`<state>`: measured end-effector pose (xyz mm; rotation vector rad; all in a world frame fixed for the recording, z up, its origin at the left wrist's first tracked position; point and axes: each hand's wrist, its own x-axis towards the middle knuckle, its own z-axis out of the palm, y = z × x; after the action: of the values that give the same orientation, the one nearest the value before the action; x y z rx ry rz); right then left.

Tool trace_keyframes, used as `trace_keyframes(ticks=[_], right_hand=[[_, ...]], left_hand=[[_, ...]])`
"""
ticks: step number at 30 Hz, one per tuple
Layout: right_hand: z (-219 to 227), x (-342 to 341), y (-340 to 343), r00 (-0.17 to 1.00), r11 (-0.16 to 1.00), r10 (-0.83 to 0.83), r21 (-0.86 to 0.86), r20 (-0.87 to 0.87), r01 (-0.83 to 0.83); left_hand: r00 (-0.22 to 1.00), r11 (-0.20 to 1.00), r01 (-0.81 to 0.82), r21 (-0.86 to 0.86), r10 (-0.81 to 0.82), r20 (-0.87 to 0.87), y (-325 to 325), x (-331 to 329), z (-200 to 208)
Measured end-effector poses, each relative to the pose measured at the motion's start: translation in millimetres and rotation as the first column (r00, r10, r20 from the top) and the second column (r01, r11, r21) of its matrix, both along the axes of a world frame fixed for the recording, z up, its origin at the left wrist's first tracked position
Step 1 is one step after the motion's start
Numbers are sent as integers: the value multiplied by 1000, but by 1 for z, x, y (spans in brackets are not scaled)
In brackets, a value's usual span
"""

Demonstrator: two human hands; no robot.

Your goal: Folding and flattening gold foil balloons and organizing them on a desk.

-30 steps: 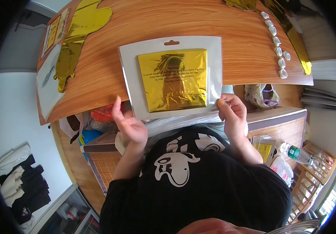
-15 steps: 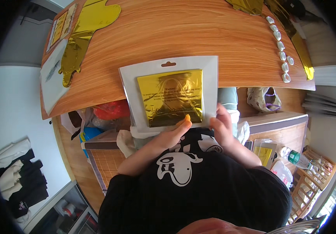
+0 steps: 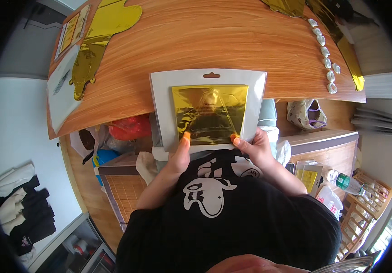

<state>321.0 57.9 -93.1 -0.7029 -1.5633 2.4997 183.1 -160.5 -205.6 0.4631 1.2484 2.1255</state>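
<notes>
Both my hands hold a flat clear package (image 3: 162,98) with a white card backing and a hang slot at its top. Folded gold foil (image 3: 209,109) shows through its front. My left hand (image 3: 180,157) grips the lower left edge, thumb on the front over the foil's corner. My right hand (image 3: 257,148) pinches the lower right edge, thumb also on the front. The fingers behind the card are hidden. The package is held upright and tilted in front of my shirt, its top edge overlapping the near part of the wooden table (image 3: 196,41).
Flat gold foil balloons (image 3: 89,59) and a white sheet (image 3: 63,88) lie at the table's left. On the right is a row of small white coils (image 3: 326,63) beside more gold foil (image 3: 350,63). A bottle (image 3: 348,183) and another gold package (image 3: 307,176) sit lower right.
The package has moved slightly right and levelled out. My left thumb has shifted left along its lower edge, and my right hand has closed onto the right corner with its thumb on the front.
</notes>
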Motion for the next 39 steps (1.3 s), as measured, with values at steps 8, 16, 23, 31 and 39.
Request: trace_keyframes(ticks=[8, 16, 23, 31, 39], right_hand=[[3, 8, 26, 960, 934, 269, -219, -82, -281], [26, 58, 84, 918, 838, -338, 377, -207, 394], [104, 190, 130, 932, 590, -194, 795, 307, -139], [122, 399, 175, 463, 379, -690, 823, 556, -423], [-23, 532, 193, 349, 667, -563, 661, 749, -344]], left_hand=[[545, 911, -350, -219, 8, -838, -52, 3, -39], [799, 971, 189, -146, -238, -552, 45, -4, 76], [410, 863, 446, -237, -432, -804, 145, 42, 162], [123, -116, 907, 405, -846, -519, 132, 56, 251], [-92, -242, 797, 553, -954, -285, 105, 54, 257]])
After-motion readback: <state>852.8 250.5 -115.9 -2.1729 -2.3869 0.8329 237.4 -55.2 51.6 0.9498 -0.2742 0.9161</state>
